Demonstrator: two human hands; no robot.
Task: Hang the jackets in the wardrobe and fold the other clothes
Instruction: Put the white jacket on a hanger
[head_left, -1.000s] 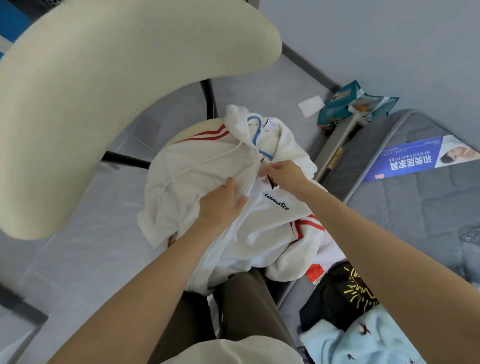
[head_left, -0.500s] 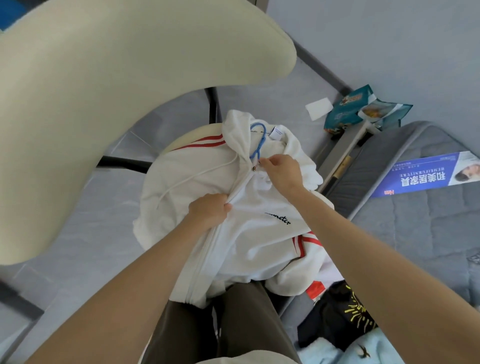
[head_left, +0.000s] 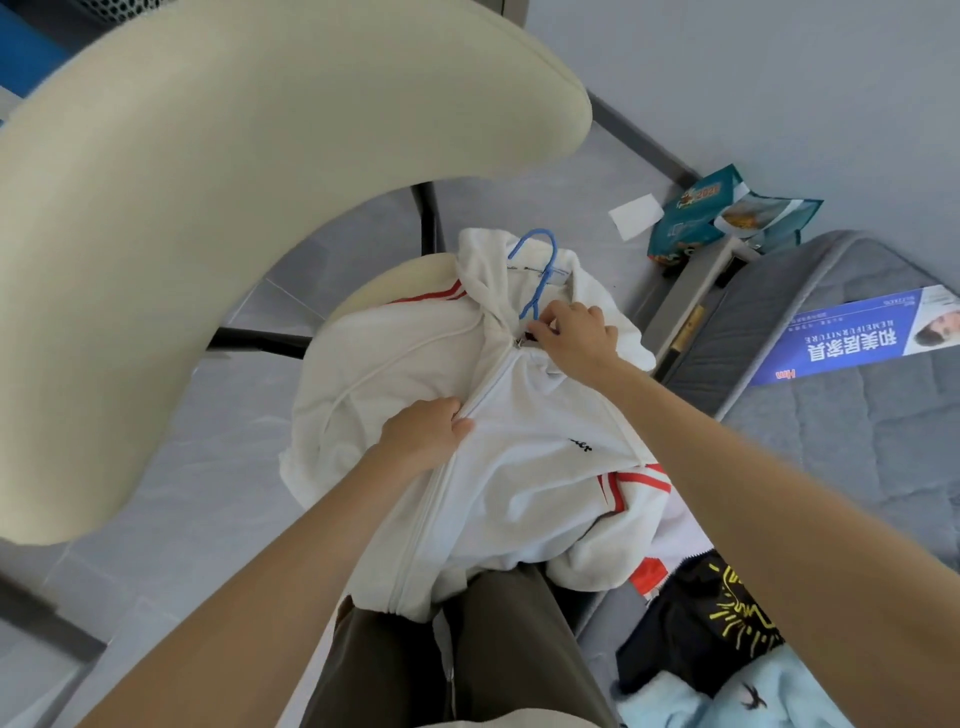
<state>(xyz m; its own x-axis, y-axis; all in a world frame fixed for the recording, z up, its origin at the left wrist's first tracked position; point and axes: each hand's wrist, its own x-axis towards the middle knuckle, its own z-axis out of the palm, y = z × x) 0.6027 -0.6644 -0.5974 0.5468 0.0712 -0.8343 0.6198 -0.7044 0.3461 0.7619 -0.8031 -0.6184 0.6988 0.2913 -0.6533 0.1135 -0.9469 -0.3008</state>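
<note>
Moving up from the chest lettering, the right hand (head_left: 574, 338) is now reaching the collar of the white jacket (head_left: 524, 467), and the zip (head_left: 485, 387) is lying closed along the stretch it has been travelling. Its fingertips are pinching the zip pull (head_left: 519, 341) just under the neck of the blue hanger (head_left: 540, 265), whose hook is poking out of the collar in the upper middle of the frame. The left hand (head_left: 423, 436) is gripping a fold of cloth right beside the zip, lower in the frame, and seems to be keeping the front taut. The jacket is lying across the cream chair seat (head_left: 400, 278) in the centre, its hem spilling onto the person's lap and one red-striped sleeve drooping toward the bed (head_left: 857, 441) at the right. A black T-shirt (head_left: 691, 639) and a pale blue garment (head_left: 727, 696) are waiting at the lower right. The jacket is looking soft, light and floppy, likely to slump and slide off the hanger if lifted by the cloth. Taking it by the hanger hook, with the other hand steadying the collar, is probably the surest way of carrying it to the wardrobe, which is not showing here.
</note>
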